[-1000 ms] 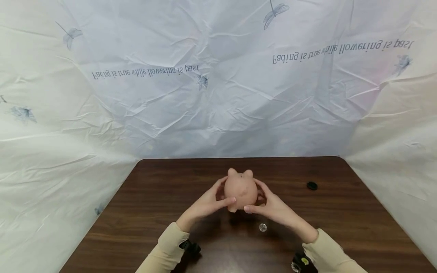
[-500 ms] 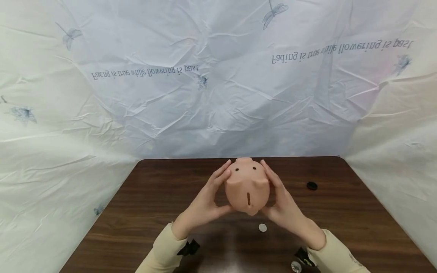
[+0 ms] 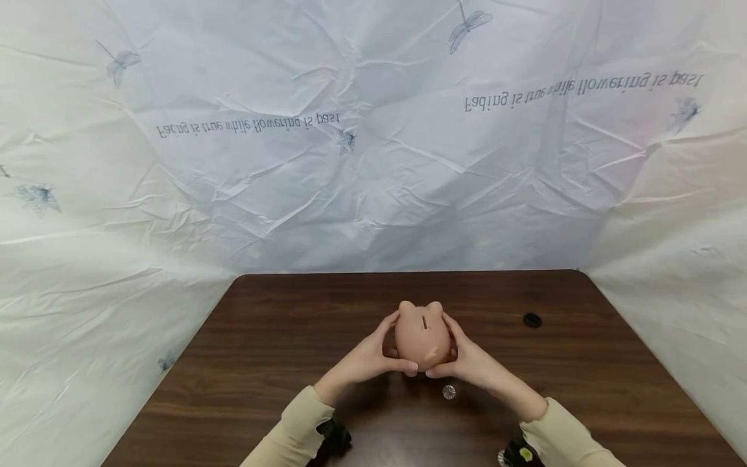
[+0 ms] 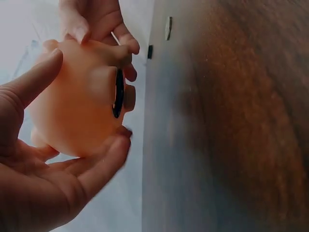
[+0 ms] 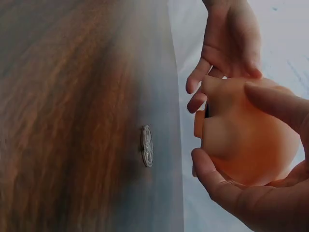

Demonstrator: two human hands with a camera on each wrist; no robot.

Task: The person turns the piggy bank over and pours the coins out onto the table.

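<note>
A pink piggy bank (image 3: 421, 340) is held over the table between both hands, its ears away from me and its coin slot and curly tail showing. My left hand (image 3: 364, 359) grips its left side, thumb on the near side, fingers curled round the far side. On the other side my right hand (image 3: 480, 366) grips it the same way, the two thumb tips close together. A black oval (image 4: 118, 93) shows on its underside between the stubby feet in the left wrist view. Below the bank, a silver coin (image 3: 449, 392) with a ridged pattern lies on the table.
On the dark wooden table (image 3: 280, 363), a small black round piece (image 3: 532, 320) lies at the back right. A second coin (image 3: 502, 458) is partly hidden by the right wrist's black device (image 3: 519, 453). A white printed sheet (image 3: 373, 194) hangs behind and at both sides.
The piggy bank was tipped and raised so its eyes and slot faced me, then lowered and tipped back, ears now away. Both hands moved with it and kept their hold. The coin stayed put.
</note>
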